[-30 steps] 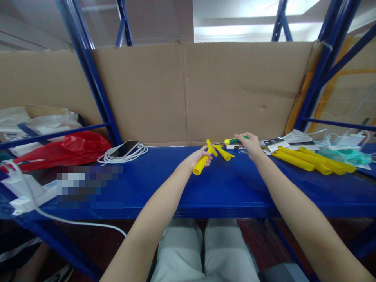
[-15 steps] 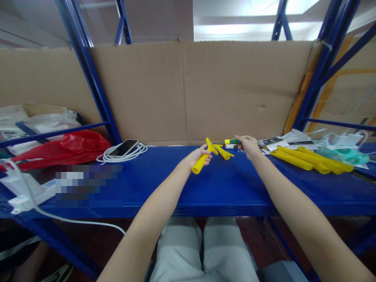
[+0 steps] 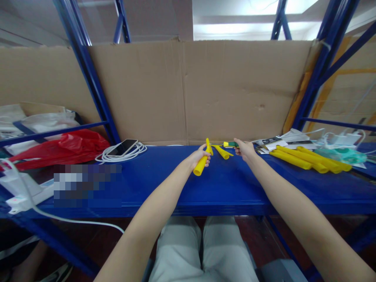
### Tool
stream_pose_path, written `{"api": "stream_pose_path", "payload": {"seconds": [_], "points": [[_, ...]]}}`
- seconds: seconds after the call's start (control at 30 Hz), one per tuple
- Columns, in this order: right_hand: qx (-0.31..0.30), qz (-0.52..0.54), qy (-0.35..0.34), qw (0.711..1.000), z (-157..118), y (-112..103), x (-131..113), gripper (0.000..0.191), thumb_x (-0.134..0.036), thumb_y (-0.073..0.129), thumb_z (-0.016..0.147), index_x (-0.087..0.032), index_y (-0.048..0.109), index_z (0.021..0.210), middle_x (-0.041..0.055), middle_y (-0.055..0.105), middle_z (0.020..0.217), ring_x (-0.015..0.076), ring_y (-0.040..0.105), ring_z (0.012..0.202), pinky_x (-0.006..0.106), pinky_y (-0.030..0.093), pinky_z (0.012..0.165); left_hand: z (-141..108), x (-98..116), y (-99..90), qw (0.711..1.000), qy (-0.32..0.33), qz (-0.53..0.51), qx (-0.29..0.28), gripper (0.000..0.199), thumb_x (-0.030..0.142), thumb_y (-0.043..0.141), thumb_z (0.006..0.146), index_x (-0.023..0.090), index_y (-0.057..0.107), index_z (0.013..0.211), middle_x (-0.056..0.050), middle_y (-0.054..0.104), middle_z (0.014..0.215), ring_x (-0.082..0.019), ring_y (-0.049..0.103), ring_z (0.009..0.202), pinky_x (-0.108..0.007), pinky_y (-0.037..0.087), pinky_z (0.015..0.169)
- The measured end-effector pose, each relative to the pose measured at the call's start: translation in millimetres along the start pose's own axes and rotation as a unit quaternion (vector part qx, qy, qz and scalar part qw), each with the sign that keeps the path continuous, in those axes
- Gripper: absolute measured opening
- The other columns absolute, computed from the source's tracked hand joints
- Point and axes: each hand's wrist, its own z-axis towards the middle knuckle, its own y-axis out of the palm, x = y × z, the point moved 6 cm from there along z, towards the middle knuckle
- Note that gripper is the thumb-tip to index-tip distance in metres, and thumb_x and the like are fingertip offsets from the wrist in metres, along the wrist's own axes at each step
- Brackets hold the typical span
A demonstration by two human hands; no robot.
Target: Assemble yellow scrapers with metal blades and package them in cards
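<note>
My left hand (image 3: 202, 156) is closed round a yellow plastic handle (image 3: 200, 166), a hollow tube with a wider, crosswise head. Its open round end points toward me, and the head rises past my fingers. In my right hand (image 3: 246, 150) is a screwdriver (image 3: 230, 144) with a green and yellow grip. The screwdriver's thin shaft points left and meets the head of the handle; the exact contact of the tip is too small to make out. Just right of the held handle, a second yellow plastic piece (image 3: 222, 152) with a tapered tube lies on the blue shelf (image 3: 164, 184).
Several yellow tubes (image 3: 305, 159) lie at the right, beside papers (image 3: 272, 142) and a green plastic bag (image 3: 340, 154). A phone (image 3: 125, 147) rests on a coiled white cable (image 3: 102, 156) at the left, near a red bag (image 3: 70, 147). Cardboard (image 3: 141, 94) stands behind.
The screwdriver has swung more level, its shaft lined up with the head of the handle. My right hand has shifted slightly left and down; the left hand still grips the handle, now turned slightly.
</note>
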Motion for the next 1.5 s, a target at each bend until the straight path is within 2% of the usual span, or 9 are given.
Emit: {"api": "stream_pose_path", "payload": {"seconds": [0.27,0.43,0.63,0.73,0.97,1.03,1.23,1.4,1.5], "points": [[0.023,0.013,0.049,0.998,0,0,9,0.030,-0.032,0.058,0.085,-0.019,0.040,0.065,-0.0054,0.044,0.038,0.0049,0.035,0.030,0.016,0.029,0.028,-4,0,3.4,0.998,0.011,0.042,0.040,0.073,0.000,0.037,0.080,0.036,0.015,0.140,0.006,0.041,0.060,-0.006,0.041,0.038,-0.016,0.034,0.040],[0.015,0.024,-0.001,1.000,2,3,7,0.031,-0.033,0.056,0.086,-0.020,0.039,0.063,-0.0063,0.042,0.039,0.0045,0.034,0.031,0.016,0.029,0.029,-2,0,2.1,0.999,0.004,0.025,0.033,0.070,0.001,0.036,0.081,0.034,0.015,0.139,0.006,0.041,0.060,-0.006,0.040,0.039,-0.015,0.033,0.040],[-0.055,0.007,-0.118,0.992,5,10,-4,0.028,-0.031,0.063,0.081,-0.020,0.041,0.066,-0.0077,0.044,0.044,0.0040,0.037,0.034,0.015,0.032,0.034,-3,1,-0.4,0.999,-0.015,-0.005,0.030,0.069,-0.001,0.033,0.080,0.032,0.014,0.139,0.006,0.040,0.061,-0.006,0.037,0.038,-0.013,0.030,0.038],[-0.085,-0.016,-0.114,0.990,7,10,-4,0.024,-0.031,0.064,0.079,-0.020,0.043,0.073,-0.0074,0.047,0.048,0.0049,0.041,0.037,0.016,0.035,0.037,-3,2,-2.9,0.999,-0.017,-0.017,0.035,0.068,-0.001,0.032,0.081,0.031,0.014,0.138,0.006,0.039,0.061,-0.005,0.036,0.037,-0.013,0.029,0.037],[-0.215,-0.041,-0.101,0.971,-1,19,-8,0.016,-0.012,0.059,0.078,-0.019,0.044,0.078,-0.0063,0.050,0.054,0.0064,0.049,0.042,0.017,0.040,0.042,-3,2,-10.4,0.998,-0.018,-0.029,0.056,0.067,0.000,0.032,0.083,0.032,0.013,0.138,0.005,0.038,0.061,-0.005,0.037,0.037,-0.013,0.029,0.037],[-0.217,-0.082,-0.124,0.965,-2,18,-10,0.016,-0.016,0.058,0.081,-0.018,0.045,0.073,-0.0046,0.051,0.054,0.0056,0.048,0.041,0.017,0.038,0.040,-2,2,-11.1,0.998,-0.018,-0.026,0.052,0.067,0.000,0.032,0.082,0.032,0.013,0.138,0.006,0.038,0.061,-0.005,0.037,0.037,-0.013,0.030,0.037],[-0.192,-0.211,-0.177,0.942,-4,17,-13,0.034,-0.039,0.060,0.082,-0.017,0.044,0.061,-0.0018,0.050,0.047,0.0055,0.043,0.033,0.018,0.031,0.032,4,0,-16.6,0.998,-0.014,-0.030,0.047,0.070,0.000,0.034,0.080,0.032,0.013,0.138,0.005,0.040,0.062,-0.006,0.039,0.039,-0.014,0.033,0.038],[-0.169,-0.181,-0.182,0.952,-4,14,-15,0.029,-0.037,0.063,0.080,-0.020,0.041,0.071,-0.0058,0.049,0.047,0.0062,0.043,0.033,0.017,0.031,0.031,3,-1,-17.3,0.999,-0.008,-0.013,0.046,0.072,-0.001,0.034,0.080,0.033,0.012,0.139,0.005,0.041,0.062,-0.007,0.039,0.039,-0.015,0.033,0.039],[-0.188,-0.144,-0.200,0.951,-4,13,-18,0.028,-0.036,0.064,0.078,-0.022,0.040,0.078,-0.0087,0.046,0.045,0.0061,0.040,0.034,0.017,0.030,0.033,1,-1,-15.6,0.999,-0.009,0.016,0.046,0.072,0.000,0.034,0.080,0.033,0.011,0.140,0.005,0.042,0.061,-0.007,0.039,0.039,-0.015,0.032,0.039]]}}
